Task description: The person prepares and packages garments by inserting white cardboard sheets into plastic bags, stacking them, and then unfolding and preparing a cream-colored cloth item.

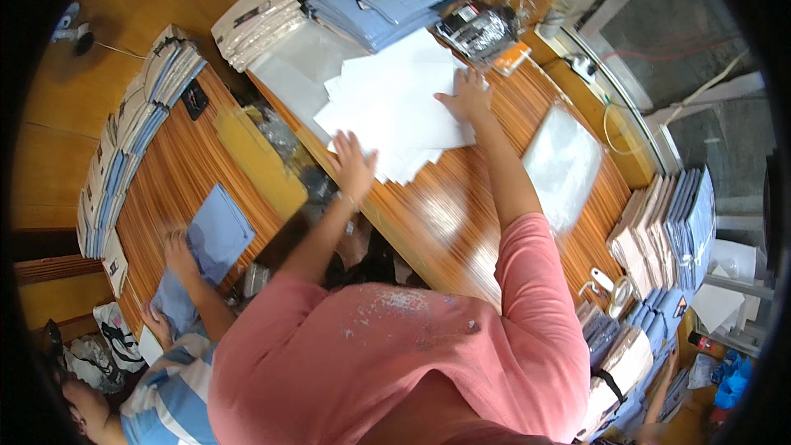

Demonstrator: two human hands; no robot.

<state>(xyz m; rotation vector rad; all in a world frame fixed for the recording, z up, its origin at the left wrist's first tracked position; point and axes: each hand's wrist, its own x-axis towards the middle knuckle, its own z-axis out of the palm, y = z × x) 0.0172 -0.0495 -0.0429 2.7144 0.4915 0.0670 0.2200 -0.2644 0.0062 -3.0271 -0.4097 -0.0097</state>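
Note:
A fanned-out pile of white paper sheets lies on the striped wooden table, its corners jutting at many angles. My left hand rests at the pile's near left edge, fingers spread. On the pile's right side is my right hand, its thumb and fingers apart over the edge. Neither hand has its fingers closed round anything. Behind the paper are folded light blue shirts with a dark tag on top. Clear plastic sheets lie partly beneath the paper's left side.
A stack of plastic bags lies to the right. Packed shirts stand at the right end, near white-handled scissors. Beige packed shirts are at far left. Across a gap, a co-worker's hands handle a blue shirt.

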